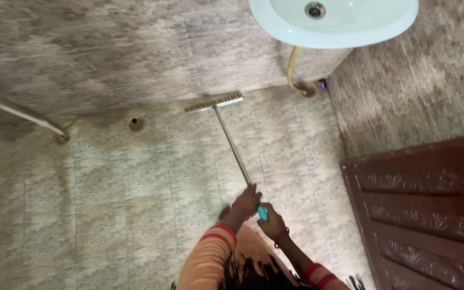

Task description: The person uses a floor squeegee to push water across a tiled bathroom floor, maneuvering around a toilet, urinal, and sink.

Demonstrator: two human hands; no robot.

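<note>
Tiled floor (124, 204): one floor wiper (214, 102), one washbasin (339, 24), one round drain (136, 123), one carved brown door (425, 215).
Grip: left hand (249, 198) and right hand (271, 221) are both clamping the wiper's handle, right on its teal end.
Axis: handle is running up-left from the hands, blade lying crosswise against the wall, left of the washbasin.
Surroundings: drain is sitting left of the blade; a curved pipe (294, 72) is hanging under the washbasin.

No packages, labels, signs or screens show anywhere in the head view.
</note>
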